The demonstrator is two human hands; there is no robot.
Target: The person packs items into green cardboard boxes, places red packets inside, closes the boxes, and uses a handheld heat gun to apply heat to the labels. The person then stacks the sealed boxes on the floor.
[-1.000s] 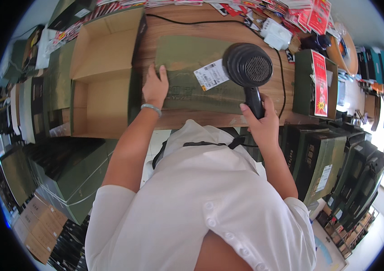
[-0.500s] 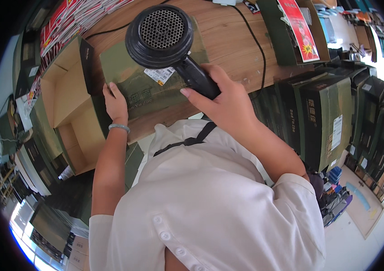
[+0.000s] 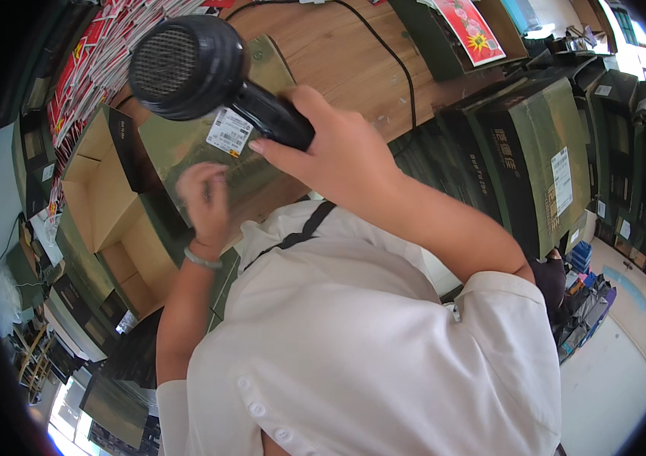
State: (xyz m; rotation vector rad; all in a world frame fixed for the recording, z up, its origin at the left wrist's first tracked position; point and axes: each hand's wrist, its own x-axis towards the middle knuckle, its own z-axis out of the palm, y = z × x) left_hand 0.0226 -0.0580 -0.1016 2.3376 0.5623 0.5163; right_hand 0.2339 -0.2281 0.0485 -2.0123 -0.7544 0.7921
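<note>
A black hair dryer (image 3: 193, 68) with a round mesh-covered end is gripped by its handle in my right hand (image 3: 330, 140). The dryer is over a green-brown cardboard box (image 3: 269, 72) lying on the wooden table, and the mesh end faces up and left. A white printed label (image 3: 229, 131) is on the box's top, just below the dryer. My left hand (image 3: 205, 197), with a bracelet at the wrist, is beside the near left part of the box. Its fingers look bent but are smeared by motion, so whether they hold anything is unclear.
Open, unfilled boxes (image 3: 98, 190) stand at the left. Piled red and white printed cards (image 3: 102, 57) cover the far left. A black cord (image 3: 384, 45) crosses the table (image 3: 330, 57). Stacked dark boxes (image 3: 528, 167) fill the right, below an open box holding a red card (image 3: 471, 30).
My right hand has moved left with the hair dryer, whose mesh end has turned more to the left. My left hand has come off the box's left edge, its fingers drawn in.
</note>
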